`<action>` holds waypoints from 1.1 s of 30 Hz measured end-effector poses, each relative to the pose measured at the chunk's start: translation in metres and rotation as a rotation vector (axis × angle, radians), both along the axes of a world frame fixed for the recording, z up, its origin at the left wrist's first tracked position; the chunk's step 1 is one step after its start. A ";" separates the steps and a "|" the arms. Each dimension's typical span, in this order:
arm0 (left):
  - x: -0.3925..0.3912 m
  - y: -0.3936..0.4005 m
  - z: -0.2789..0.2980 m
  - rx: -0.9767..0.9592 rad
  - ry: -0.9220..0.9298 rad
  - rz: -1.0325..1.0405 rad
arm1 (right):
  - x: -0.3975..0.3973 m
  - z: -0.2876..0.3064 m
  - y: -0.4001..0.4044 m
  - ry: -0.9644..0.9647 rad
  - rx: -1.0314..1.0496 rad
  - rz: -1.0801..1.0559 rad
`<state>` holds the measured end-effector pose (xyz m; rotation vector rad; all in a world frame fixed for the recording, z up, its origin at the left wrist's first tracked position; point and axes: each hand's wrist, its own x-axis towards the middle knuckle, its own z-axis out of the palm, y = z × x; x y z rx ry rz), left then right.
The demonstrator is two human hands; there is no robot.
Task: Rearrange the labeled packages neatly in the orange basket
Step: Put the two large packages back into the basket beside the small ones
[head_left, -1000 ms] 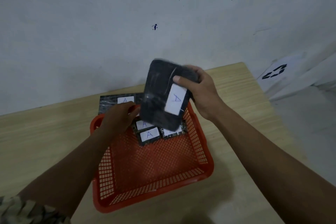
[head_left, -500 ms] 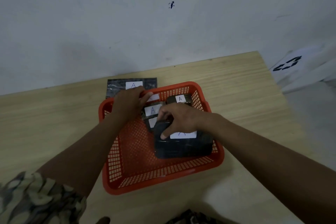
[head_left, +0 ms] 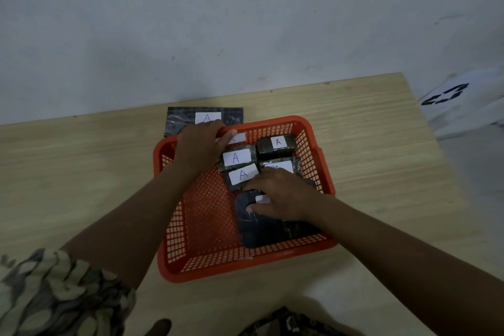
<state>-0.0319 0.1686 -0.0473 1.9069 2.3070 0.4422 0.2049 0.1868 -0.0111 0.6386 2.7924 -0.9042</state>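
An orange mesh basket (head_left: 207, 262) stands on the wooden table. Inside, at the back right, lie several dark packages with white "A" labels, such as one (head_left: 236, 157) in the middle and one (head_left: 276, 142) in the far right corner. A larger dark package (head_left: 261, 229) lies flat in the near right part of the basket. My right hand (head_left: 283, 194) rests on top of it, fingers spread over its label. My left hand (head_left: 203, 144) grips the basket's far rim, its fingers over a package label there.
A flat dark package with an "A" label (head_left: 207, 117) lies on the table just behind the basket's far left corner. The table (head_left: 81, 172) meets a white wall at the back. White bags with a black print (head_left: 447, 95) lie beyond the table's right edge.
One second ago my right hand held the large package up above the basket. It has since lowered it flat into the near right part. My left hand stayed at the far rim.
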 end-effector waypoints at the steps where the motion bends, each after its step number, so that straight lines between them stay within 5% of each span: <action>1: 0.000 0.000 0.000 0.004 0.001 0.000 | 0.004 -0.004 -0.004 0.046 0.021 -0.006; 16: 0.001 -0.002 -0.001 0.047 0.023 0.009 | 0.022 -0.039 -0.019 0.179 0.224 -0.103; 23: -0.002 0.001 0.011 -0.097 -0.136 -0.019 | -0.010 -0.015 0.023 0.462 0.438 -0.269; 27: -0.016 0.017 0.024 -0.099 -0.300 0.064 | -0.035 -0.005 0.073 0.291 0.501 -0.347; 33: -0.061 0.048 0.014 -0.206 -0.167 0.108 | -0.040 -0.012 0.099 0.033 0.385 -0.276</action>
